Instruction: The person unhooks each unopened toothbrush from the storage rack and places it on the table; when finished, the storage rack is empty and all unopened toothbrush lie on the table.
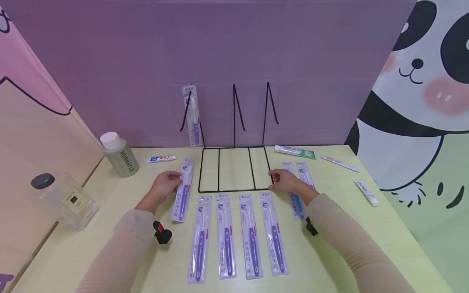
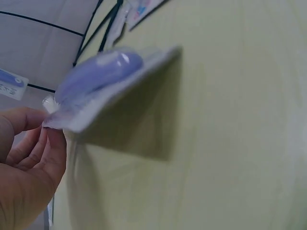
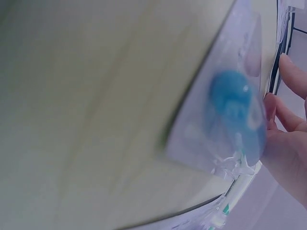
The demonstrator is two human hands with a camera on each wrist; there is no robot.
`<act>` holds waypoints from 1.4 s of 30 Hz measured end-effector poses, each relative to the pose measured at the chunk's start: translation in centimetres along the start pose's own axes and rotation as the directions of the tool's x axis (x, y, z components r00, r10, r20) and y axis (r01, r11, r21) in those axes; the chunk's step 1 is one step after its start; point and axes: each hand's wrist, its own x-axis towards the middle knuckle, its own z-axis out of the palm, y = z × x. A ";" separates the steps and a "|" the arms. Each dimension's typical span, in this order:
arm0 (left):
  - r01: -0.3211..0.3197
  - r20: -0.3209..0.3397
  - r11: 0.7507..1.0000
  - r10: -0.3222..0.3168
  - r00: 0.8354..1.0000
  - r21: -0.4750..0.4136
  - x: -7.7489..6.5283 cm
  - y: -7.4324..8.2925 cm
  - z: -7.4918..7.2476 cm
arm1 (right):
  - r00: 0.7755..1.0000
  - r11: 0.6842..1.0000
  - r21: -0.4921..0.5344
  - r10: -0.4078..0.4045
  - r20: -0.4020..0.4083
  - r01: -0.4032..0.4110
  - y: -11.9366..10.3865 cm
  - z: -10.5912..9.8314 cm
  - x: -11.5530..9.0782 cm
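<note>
My left hand (image 1: 166, 187) pinches the edge of a packaged purple toothbrush (image 1: 183, 191), and in the left wrist view that pack (image 2: 100, 91) stands tilted off the table. At the right front corner of a black wire display rack (image 1: 227, 190), my right hand (image 1: 287, 182) grips the side wire between thumb and fingers. Beneath this hand lies a packaged blue toothbrush (image 3: 230, 110), partly covered. Another toothbrush pack (image 1: 305, 173) lies just right of it. One packaged toothbrush (image 1: 193, 118) hangs on the rack's left hook; the middle and right hooks hold nothing.
Several packaged purple toothbrushes (image 1: 227, 236) lie in a row before the rack. At left stand a green bottle (image 1: 122, 156) and a clear bottle (image 1: 69, 199), beside a small toothpaste tube (image 1: 161, 159). Farther right lie a green-white tube (image 1: 294, 152), a slim pack (image 1: 340, 163) and a white tube (image 1: 366, 193).
</note>
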 end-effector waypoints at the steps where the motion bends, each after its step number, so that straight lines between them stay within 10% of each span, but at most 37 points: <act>1: 0.011 -0.002 1.000 -0.011 1.000 0.001 0.0 -0.1 0.0 | 1.000 1.000 0.000 0.004 -0.002 -0.004 0.0 0.0 0.0; 16: -0.019 -0.047 0.988 0.026 0.999 0.152 0.1 -1.3 -0.1 | 1.000 1.000 0.004 0.018 -0.011 -0.018 0.0 0.1 0.1; 23: -0.142 -0.068 0.938 0.171 0.983 0.315 0.7 -0.7 -0.8 | 1.000 1.000 0.006 0.013 -0.008 -0.013 0.2 0.1 0.3; 33: -0.353 -0.233 0.931 0.366 0.901 0.097 3.5 6.3 -0.6 | 1.000 1.000 0.027 -0.002 -0.013 0.002 0.3 0.3 0.4; 42: -0.563 -0.399 0.824 0.499 0.770 -0.056 4.4 13.4 0.7 | 1.000 0.998 0.056 -0.015 -0.012 0.015 0.4 0.2 0.1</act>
